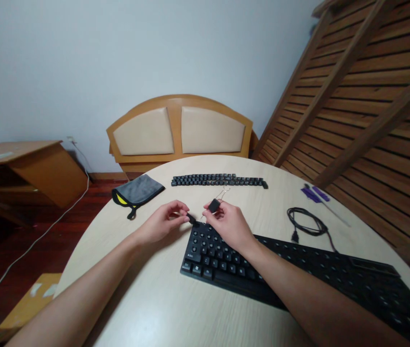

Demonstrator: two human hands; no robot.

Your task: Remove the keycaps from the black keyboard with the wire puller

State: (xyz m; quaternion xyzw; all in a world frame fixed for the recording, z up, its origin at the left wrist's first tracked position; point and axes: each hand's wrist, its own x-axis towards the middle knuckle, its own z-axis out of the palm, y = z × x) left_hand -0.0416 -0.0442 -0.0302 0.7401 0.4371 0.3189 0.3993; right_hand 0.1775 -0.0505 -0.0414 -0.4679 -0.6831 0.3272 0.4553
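Note:
My left hand pinches a small black piece, seemingly a keycap, at the upper left corner of a black keyboard. In my right hand is a wire keycap puller with a black handle. Thin wire loops stick out from both ends of the handle, and the lower wires reach down close to the keyboard's corner. Many key positions on the board show bare stems, while caps still sit on the keys at the lower left. My right forearm hides part of the keyboard.
Loose black keycaps stand in rows toward the table's far side. A grey cloth pouch with a yellow lining lies at left. On the right are a coiled cable, purple strips and a thin rod.

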